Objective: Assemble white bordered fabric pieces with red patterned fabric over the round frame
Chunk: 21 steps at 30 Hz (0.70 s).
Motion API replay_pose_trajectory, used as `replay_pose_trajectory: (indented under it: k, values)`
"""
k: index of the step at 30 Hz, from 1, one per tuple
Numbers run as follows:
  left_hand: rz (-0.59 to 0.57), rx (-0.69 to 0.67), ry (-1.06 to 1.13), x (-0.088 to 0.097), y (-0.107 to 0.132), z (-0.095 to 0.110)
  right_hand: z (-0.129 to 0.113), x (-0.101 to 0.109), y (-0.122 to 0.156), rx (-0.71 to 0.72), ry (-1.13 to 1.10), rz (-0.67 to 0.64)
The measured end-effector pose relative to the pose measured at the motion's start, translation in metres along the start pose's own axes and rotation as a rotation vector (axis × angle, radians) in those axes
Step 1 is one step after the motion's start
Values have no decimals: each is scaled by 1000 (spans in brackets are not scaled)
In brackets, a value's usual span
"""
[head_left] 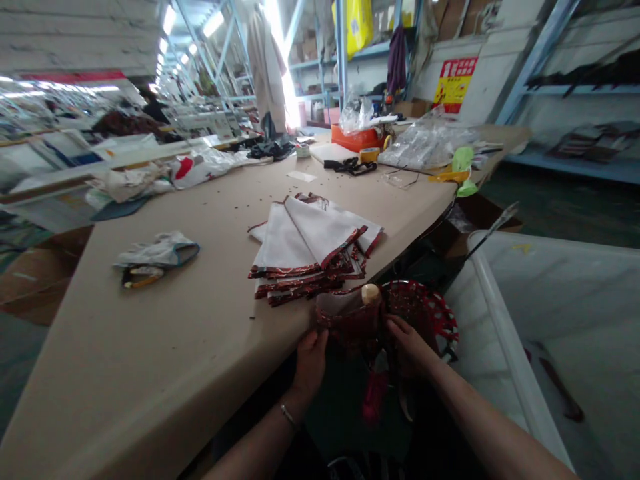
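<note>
Just past the edge of the table (150, 347), my left hand (310, 363) and right hand (407, 347) pinch a red-trimmed cloth (347, 317), held up clear of the surface, with the folded stack (310, 250) within easy reach at center.

Matt white cloth (305, 233), glossy red trim (344, 247)

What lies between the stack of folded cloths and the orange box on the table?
In the head view, between the folded cloths and the orange box, the tabletop holds a small white slip, a white board and a bundle of black straps.
</note>
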<state>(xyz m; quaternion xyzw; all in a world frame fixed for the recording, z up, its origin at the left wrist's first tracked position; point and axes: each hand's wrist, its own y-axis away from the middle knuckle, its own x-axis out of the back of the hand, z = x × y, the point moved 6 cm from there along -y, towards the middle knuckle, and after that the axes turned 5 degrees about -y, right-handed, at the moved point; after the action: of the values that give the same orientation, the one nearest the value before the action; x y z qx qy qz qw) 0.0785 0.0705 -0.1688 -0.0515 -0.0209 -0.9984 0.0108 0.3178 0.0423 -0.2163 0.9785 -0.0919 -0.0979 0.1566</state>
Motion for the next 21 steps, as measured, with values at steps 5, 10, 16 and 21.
replay_pose_trajectory:
  k: [5, 10, 16, 21]
  values:
    - [-341, -349, -100, -15, 8, 107, -94, -48, -11, 169, -199, -490]
    - [-467, -662, -226, -35, -15, 236, -198, -89, -4, 216, -330, -624]
    - [-345, -769, -448, -55, -90, 277, -226, 2, -1, 414, -430, 23]
    - [-392, -741, -1151, -93, -132, 238, -102, 86, -7, 129, 259, 392]
